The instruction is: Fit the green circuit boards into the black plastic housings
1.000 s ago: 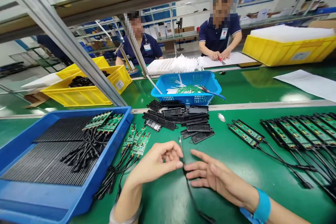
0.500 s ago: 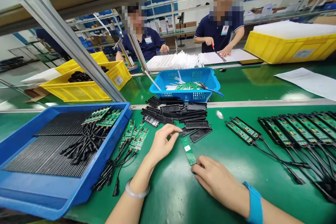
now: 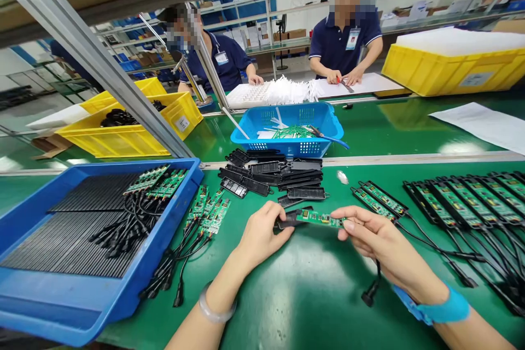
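Observation:
Between my two hands a narrow green circuit board (image 3: 320, 219) lies across a long black plastic shell (image 3: 289, 220), just above the green table. My left hand (image 3: 259, 235) pinches the shell's left end. My right hand (image 3: 379, 243) pinches the board's right end, and the board's black cable with its plug (image 3: 370, 294) hangs below that wrist. A pile of empty black shells (image 3: 279, 176) lies just beyond my hands. Loose green boards with cables (image 3: 207, 216) lie left of my left hand.
A blue tray (image 3: 24, 295) with ribbed black liner and cabled boards sits at left. Rows of shells with boards in them (image 3: 459, 208) lie at right. Behind stand a blue basket (image 3: 287, 145), yellow bins (image 3: 123, 145), and two people working across the line.
My left hand picked a black shell from the pile. My right hand lifted the green board off the table and turned it crosswise onto the shell. Both hands now meet in front of me.

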A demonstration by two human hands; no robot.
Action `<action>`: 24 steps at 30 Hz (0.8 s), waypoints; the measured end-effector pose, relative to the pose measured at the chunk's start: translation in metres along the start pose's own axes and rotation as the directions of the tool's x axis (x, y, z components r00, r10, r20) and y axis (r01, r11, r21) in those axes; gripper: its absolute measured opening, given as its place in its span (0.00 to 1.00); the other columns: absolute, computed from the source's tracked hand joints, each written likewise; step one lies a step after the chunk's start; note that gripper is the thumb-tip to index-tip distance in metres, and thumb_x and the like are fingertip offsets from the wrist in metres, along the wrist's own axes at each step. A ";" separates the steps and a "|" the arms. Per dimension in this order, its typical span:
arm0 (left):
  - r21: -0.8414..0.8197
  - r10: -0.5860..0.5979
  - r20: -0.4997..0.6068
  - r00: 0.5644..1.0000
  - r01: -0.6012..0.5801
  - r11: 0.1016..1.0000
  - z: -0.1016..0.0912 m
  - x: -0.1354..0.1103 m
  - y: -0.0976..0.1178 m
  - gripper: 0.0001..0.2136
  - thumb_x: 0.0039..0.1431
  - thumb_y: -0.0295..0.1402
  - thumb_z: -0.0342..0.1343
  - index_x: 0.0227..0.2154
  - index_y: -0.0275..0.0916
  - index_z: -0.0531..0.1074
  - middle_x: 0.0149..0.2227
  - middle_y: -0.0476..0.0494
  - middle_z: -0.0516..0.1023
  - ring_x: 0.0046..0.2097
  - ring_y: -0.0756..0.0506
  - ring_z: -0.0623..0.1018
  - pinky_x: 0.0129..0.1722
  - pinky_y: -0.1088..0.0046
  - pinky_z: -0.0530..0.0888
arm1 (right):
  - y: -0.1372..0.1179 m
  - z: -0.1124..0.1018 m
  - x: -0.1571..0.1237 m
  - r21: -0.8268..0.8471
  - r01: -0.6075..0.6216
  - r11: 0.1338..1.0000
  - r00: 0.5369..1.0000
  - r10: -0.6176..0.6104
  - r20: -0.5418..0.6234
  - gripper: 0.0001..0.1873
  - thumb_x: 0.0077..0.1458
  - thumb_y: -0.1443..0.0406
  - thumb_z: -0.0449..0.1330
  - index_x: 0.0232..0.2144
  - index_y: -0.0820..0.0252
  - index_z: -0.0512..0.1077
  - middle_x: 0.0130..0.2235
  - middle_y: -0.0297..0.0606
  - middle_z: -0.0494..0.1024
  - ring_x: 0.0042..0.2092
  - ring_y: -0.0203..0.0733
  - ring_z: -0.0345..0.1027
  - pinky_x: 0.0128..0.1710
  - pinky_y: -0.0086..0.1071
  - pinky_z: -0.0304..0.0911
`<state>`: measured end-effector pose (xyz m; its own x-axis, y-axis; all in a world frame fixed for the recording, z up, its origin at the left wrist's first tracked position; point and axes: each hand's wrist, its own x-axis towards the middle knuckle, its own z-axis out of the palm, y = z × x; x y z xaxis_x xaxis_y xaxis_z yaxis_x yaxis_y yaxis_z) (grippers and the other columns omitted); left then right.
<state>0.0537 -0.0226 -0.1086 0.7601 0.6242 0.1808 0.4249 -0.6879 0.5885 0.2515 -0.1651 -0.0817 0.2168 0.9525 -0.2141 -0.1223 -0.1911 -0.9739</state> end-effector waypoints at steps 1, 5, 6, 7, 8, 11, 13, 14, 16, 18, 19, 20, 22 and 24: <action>-0.128 -0.037 -0.043 0.998 0.031 0.991 0.002 -0.001 0.002 0.09 0.52 0.32 0.58 0.36 0.40 0.67 0.37 0.48 0.71 0.38 0.47 0.71 0.39 0.70 0.69 | 0.003 0.003 0.001 0.013 0.021 1.000 1.000 -0.020 -0.011 0.20 0.56 0.53 0.56 0.46 0.59 0.66 0.27 0.32 0.70 0.20 0.28 0.43 0.18 0.26 0.40; -0.700 -0.232 0.002 0.973 0.167 0.695 0.011 -0.003 0.008 0.23 0.44 0.32 0.65 0.45 0.39 0.66 0.38 0.45 0.74 0.39 0.47 0.74 0.40 0.71 0.72 | 0.013 0.012 0.005 -0.096 0.055 0.994 0.998 -0.054 0.013 0.21 0.57 0.53 0.55 0.49 0.57 0.62 0.28 0.34 0.74 0.23 0.32 0.56 0.20 0.26 0.52; -0.794 -0.262 0.043 0.964 0.192 0.577 0.013 -0.003 0.009 0.22 0.43 0.32 0.66 0.43 0.38 0.67 0.36 0.46 0.74 0.38 0.48 0.74 0.39 0.72 0.72 | 0.015 0.013 0.006 -0.141 0.066 0.988 0.998 -0.065 0.015 0.20 0.57 0.53 0.55 0.47 0.57 0.63 0.30 0.35 0.75 0.26 0.34 0.61 0.23 0.27 0.56; -0.859 -0.280 0.074 0.957 0.204 0.469 0.015 -0.003 0.010 0.21 0.42 0.31 0.67 0.40 0.37 0.68 0.35 0.47 0.75 0.37 0.49 0.74 0.39 0.73 0.72 | 0.017 0.014 0.006 -0.180 0.086 0.980 0.996 -0.086 0.009 0.19 0.56 0.53 0.56 0.45 0.57 0.64 0.31 0.36 0.75 0.29 0.36 0.65 0.27 0.28 0.60; -0.901 -0.290 0.090 0.953 0.202 0.384 0.016 -0.003 0.011 0.20 0.41 0.30 0.67 0.38 0.37 0.69 0.34 0.47 0.75 0.36 0.50 0.74 0.39 0.73 0.72 | 0.019 0.015 0.007 -0.217 0.108 0.970 0.994 -0.110 0.001 0.19 0.55 0.53 0.57 0.44 0.58 0.66 0.33 0.37 0.75 0.33 0.38 0.67 0.30 0.30 0.63; -0.953 -0.297 0.064 0.953 0.147 0.265 0.018 -0.003 0.014 0.18 0.42 0.28 0.67 0.37 0.37 0.69 0.39 0.46 0.77 0.38 0.50 0.74 0.42 0.74 0.71 | 0.024 0.016 0.007 -0.323 0.168 0.931 0.983 -0.182 -0.013 0.18 0.54 0.55 0.58 0.44 0.58 0.69 0.34 0.37 0.73 0.33 0.39 0.68 0.30 0.31 0.66; -0.962 -0.294 0.048 0.954 0.123 0.242 0.018 -0.004 0.015 0.17 0.44 0.28 0.66 0.38 0.38 0.69 0.43 0.43 0.77 0.40 0.50 0.74 0.43 0.73 0.70 | 0.028 0.016 0.007 -0.377 0.202 0.904 0.974 -0.226 -0.020 0.17 0.55 0.57 0.58 0.45 0.58 0.70 0.34 0.37 0.70 0.31 0.38 0.66 0.25 0.29 0.66; -0.964 -0.299 0.043 0.953 0.118 0.237 0.019 -0.005 0.015 0.17 0.45 0.28 0.66 0.38 0.38 0.68 0.43 0.43 0.78 0.41 0.49 0.75 0.44 0.73 0.70 | 0.030 0.016 0.007 -0.399 0.223 0.889 0.966 -0.255 -0.028 0.16 0.55 0.57 0.58 0.45 0.58 0.71 0.35 0.38 0.70 0.31 0.38 0.66 0.23 0.29 0.66; -0.965 -0.313 0.036 0.949 0.115 0.238 0.019 -0.005 0.016 0.18 0.45 0.29 0.66 0.39 0.38 0.68 0.41 0.44 0.78 0.41 0.49 0.75 0.45 0.72 0.70 | 0.032 0.015 0.007 -0.452 0.274 0.849 0.945 -0.324 -0.036 0.15 0.56 0.59 0.58 0.44 0.57 0.72 0.36 0.38 0.69 0.32 0.38 0.67 0.24 0.29 0.67; -0.961 -0.307 0.032 0.951 0.113 0.251 0.020 -0.006 0.017 0.19 0.46 0.32 0.66 0.41 0.39 0.68 0.42 0.43 0.78 0.43 0.48 0.75 0.46 0.70 0.70 | 0.033 0.015 0.007 -0.521 0.325 0.789 0.920 -0.392 -0.020 0.13 0.56 0.60 0.58 0.44 0.55 0.73 0.34 0.38 0.70 0.32 0.38 0.67 0.25 0.30 0.67; -0.959 -0.297 0.032 0.954 0.113 0.260 0.020 -0.006 0.018 0.19 0.47 0.33 0.65 0.43 0.39 0.67 0.44 0.42 0.77 0.44 0.47 0.75 0.47 0.69 0.70 | 0.034 0.014 0.007 -0.554 0.349 0.756 0.907 -0.422 -0.005 0.13 0.56 0.60 0.59 0.44 0.55 0.73 0.34 0.37 0.69 0.31 0.38 0.66 0.26 0.30 0.66; -0.956 -0.288 0.033 0.957 0.114 0.269 0.020 -0.006 0.019 0.20 0.49 0.34 0.64 0.44 0.39 0.67 0.45 0.41 0.77 0.45 0.46 0.75 0.47 0.69 0.70 | 0.034 0.014 0.007 -0.579 0.370 0.726 0.894 -0.448 0.010 0.13 0.56 0.61 0.59 0.44 0.55 0.73 0.33 0.37 0.69 0.30 0.38 0.66 0.26 0.31 0.66; -0.954 -0.272 0.037 0.962 0.115 0.278 0.020 -0.007 0.020 0.21 0.51 0.36 0.62 0.48 0.39 0.66 0.47 0.40 0.75 0.45 0.45 0.75 0.45 0.68 0.72 | 0.034 0.014 0.007 -0.609 0.398 0.686 0.874 -0.485 0.024 0.13 0.56 0.62 0.59 0.45 0.54 0.73 0.31 0.35 0.68 0.29 0.37 0.64 0.26 0.31 0.65; -0.957 -0.261 0.045 0.964 0.117 0.267 0.020 -0.007 0.022 0.22 0.53 0.37 0.61 0.50 0.40 0.64 0.48 0.39 0.74 0.44 0.45 0.75 0.44 0.67 0.73 | 0.034 0.014 0.007 -0.624 0.411 0.664 0.861 -0.508 0.027 0.13 0.56 0.63 0.59 0.45 0.54 0.72 0.30 0.35 0.68 0.28 0.37 0.64 0.26 0.31 0.64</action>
<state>0.0677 -0.0495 -0.1127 0.6442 0.7647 -0.0142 -0.2683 0.2433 0.9321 0.2350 -0.1617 -0.1151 0.2227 0.9234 0.3127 0.6128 0.1169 -0.7816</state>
